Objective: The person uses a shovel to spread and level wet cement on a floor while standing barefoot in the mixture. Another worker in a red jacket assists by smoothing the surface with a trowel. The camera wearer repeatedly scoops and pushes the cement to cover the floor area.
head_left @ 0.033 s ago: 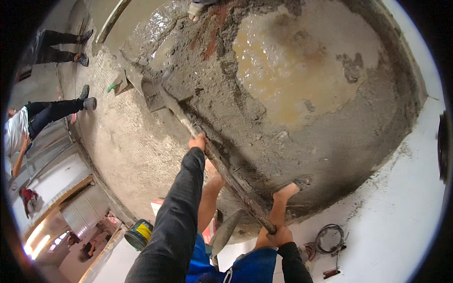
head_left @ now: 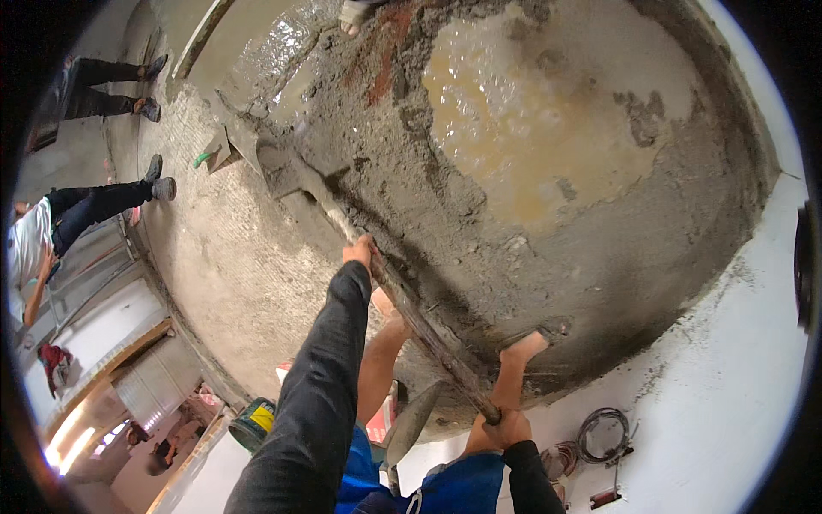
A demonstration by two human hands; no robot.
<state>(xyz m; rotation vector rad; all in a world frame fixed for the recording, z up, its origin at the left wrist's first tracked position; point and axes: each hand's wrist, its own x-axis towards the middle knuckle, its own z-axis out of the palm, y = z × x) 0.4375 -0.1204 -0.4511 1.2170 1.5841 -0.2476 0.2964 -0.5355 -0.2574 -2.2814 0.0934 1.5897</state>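
My left hand point(head_left: 360, 251) is closed round the middle of a long shovel handle point(head_left: 428, 332). At the handle's near end, my right hand point(head_left: 509, 427) grips it beside my right thigh. Up and to the left, the mud-coated shovel blade point(head_left: 276, 164) rests at the edge of wet grey mortar point(head_left: 394, 163). Just left of the blade lies a trowel point(head_left: 219, 152) with a green handle. My bare feet stand at the near side of the mortar, the right one point(head_left: 524, 346) partly in it.
Yellowish water point(head_left: 514, 128) pools over the mortar at upper right. A white wall point(head_left: 711, 377) borders the right. A dark bucket point(head_left: 253, 423) with a yellow patch stands at lower left. Coiled cable point(head_left: 603, 435) lies at lower right. Two people point(head_left: 94, 201) stand at far left; another's foot point(head_left: 354, 15) shows at top.
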